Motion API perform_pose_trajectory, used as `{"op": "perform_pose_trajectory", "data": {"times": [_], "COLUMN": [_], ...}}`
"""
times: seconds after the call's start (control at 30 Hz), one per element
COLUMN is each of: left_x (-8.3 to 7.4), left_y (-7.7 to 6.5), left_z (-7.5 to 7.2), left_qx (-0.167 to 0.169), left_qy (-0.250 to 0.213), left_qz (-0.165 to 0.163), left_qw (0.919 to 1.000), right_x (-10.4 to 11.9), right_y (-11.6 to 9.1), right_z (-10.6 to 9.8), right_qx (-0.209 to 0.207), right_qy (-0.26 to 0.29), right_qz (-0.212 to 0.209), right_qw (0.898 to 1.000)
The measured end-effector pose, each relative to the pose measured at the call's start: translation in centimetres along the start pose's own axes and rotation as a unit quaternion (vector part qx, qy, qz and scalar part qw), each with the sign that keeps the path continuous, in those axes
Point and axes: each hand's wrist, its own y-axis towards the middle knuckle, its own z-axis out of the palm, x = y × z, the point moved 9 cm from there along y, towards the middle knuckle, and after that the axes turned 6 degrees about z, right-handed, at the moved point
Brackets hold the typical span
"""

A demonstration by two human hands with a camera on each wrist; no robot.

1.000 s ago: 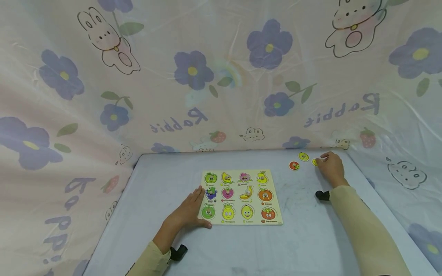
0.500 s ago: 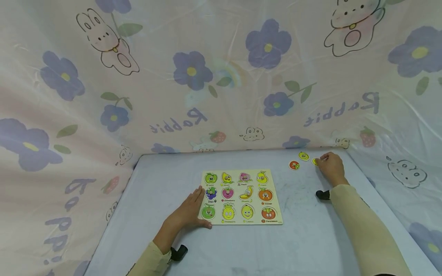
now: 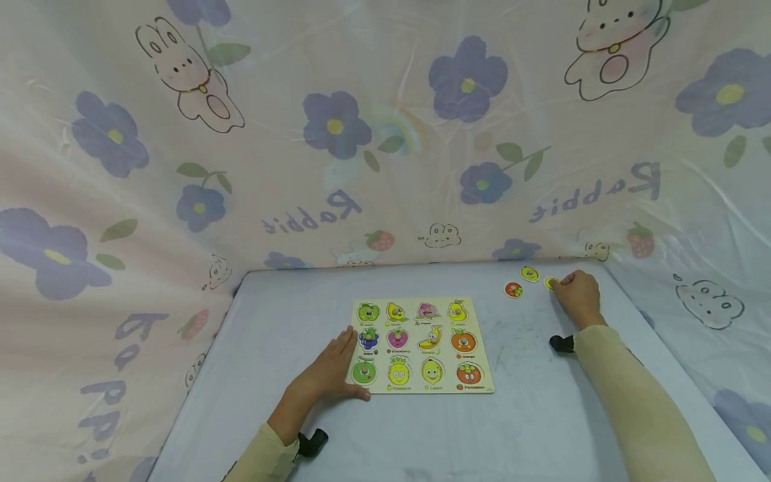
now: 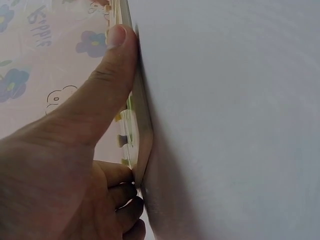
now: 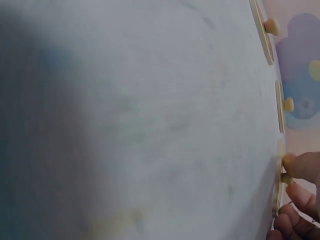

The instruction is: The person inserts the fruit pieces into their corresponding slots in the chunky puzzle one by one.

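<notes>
A pale wooden fruit puzzle board [image 3: 415, 390] lies mid-table, with knobbed pieces in several spots. Pineapple, lemon and persimmon pictures in its front row show no knobs. My left hand [image 3: 325, 367] rests at the board's near left corner, thumb along the front edge and fingers against the left side. At the far right, my right hand [image 3: 579, 294] pinches the knob of a yellow puzzle piece [image 3: 549, 284] with thumb and index finger. That piece stays flat on the table in the right wrist view [image 5: 278, 190]. Beside it lie a red persimmon piece [image 3: 513, 290] and another yellow piece [image 3: 529, 274].
A white cloth covers the table [image 3: 271, 321]. Behind and at both sides hangs a curtain [image 3: 409, 167] with flowers and rabbits, meeting the table's far edge close behind the loose pieces. Black camera mounts [image 3: 313, 442] sit at both wrists.
My right hand's knuckles have dipped slightly, and a little more of the yellow piece shows under the fingertips. My left hand and the board stay where they were.
</notes>
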Motion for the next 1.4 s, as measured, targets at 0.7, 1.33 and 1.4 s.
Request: {"op": "perform_pose_trajectory", "data": {"times": [0.7,1.33,1.4], "left_x": [0.0,0.1,0.1], "left_y": [-0.1,0.0,0.0], "left_z": [0.1,0.1,0.1], "left_qx": [0.000,-0.001,-0.002], "left_qy": [0.000,0.003,0.001], "left_qz": [0.004,0.003,0.003], "left_qw": [1.0000,1.0000,1.0000], "right_x": [0.0,4.0,4.8], "right_y": [-1.2,-3.2,-3.7], "right_z": [-0.2,-0.1,-0.1], "right_qx": [0.007,0.014,0.012], "right_qy": [-0.003,0.041,0.043], "right_qz": [0.045,-0.056,-0.069], "right_qw": [0.999,0.997,0.997]}}
